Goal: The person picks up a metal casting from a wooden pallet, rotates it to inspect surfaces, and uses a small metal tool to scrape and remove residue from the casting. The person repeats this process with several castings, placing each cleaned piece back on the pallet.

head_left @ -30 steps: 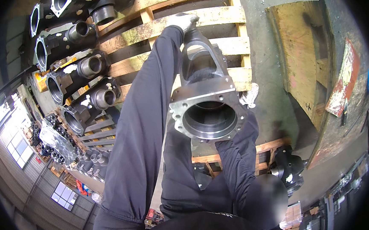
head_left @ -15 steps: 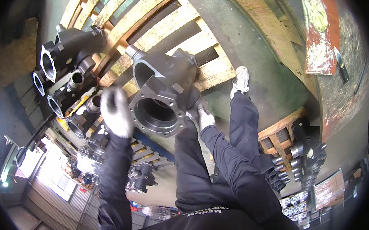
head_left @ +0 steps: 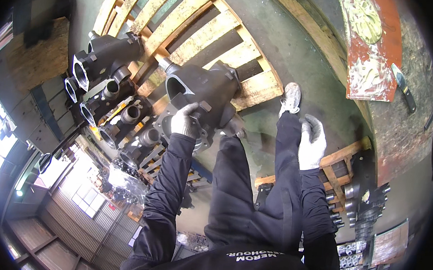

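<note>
A large black cast-metal housing [head_left: 204,91] with a round side opening and a bolt-holed flange stands at the near edge of a wooden pallet [head_left: 223,37]. My left hand [head_left: 185,121], in a white and grey work glove, lies over the flange, its fingers bent against the metal; it covers most of the flange's bore. My right hand [head_left: 312,142], gloved alike, hangs in the air right of the housing, above my leg. Its thumb and fingers are apart, slightly curled, and nothing is in them.
Several similar black castings [head_left: 106,57] crowd the left side. On the right, a worktop [head_left: 402,133] carries a red board [head_left: 355,54] smeared with pale paste, and a knife [head_left: 404,88]. A smaller pallet [head_left: 335,178] with metal parts stands at lower right. My shoe [head_left: 291,97] is beside the large pallet.
My right hand has let go of the housing's lower right side and moved right. My left hand has come from left of the housing onto its flange. The view has shifted slightly.
</note>
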Available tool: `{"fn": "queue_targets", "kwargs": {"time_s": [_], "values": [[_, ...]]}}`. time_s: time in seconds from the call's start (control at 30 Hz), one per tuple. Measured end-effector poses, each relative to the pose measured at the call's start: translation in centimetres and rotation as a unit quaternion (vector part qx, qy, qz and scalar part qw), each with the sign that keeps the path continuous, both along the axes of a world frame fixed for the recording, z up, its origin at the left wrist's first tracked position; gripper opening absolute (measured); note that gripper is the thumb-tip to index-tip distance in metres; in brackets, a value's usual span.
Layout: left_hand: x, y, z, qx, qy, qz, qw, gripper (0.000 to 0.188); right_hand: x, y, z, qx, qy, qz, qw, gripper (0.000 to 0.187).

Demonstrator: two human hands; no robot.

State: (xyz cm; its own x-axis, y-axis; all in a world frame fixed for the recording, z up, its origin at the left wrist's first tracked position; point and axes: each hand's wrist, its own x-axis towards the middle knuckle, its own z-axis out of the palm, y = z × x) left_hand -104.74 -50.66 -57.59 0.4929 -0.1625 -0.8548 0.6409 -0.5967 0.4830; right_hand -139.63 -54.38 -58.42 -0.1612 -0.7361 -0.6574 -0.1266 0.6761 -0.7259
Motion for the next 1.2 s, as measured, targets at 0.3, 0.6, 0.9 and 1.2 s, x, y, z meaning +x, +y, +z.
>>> {"fn": "queue_targets", "kwargs": {"time_s": [0.3,0.6,0.9,1.2], "values": [[4.0,6.9,0.3,-0.007,-0.006,-0.044,0.999,0.015,-1.5,2.6,1.2,-0.04,0.116,0.165,0.979,0.018],[10.6,14.5,3.1,0.065,-0.072,0.026,0.995,0.007,-4.4,0.0,4.2,-0.154,0.26,0.135,0.944,0.022],[13.6,18.1,3.2,0.096,-0.047,0.078,0.991,0.005,-14.6,-8.2,4.8,-0.332,0.596,0.156,0.714,0.045],[14.0,19.7,2.2,0.068,-0.124,-0.073,0.987,0.005,-20.7,-13.2,3.6,-0.181,0.534,0.152,0.812,0.06]]}}
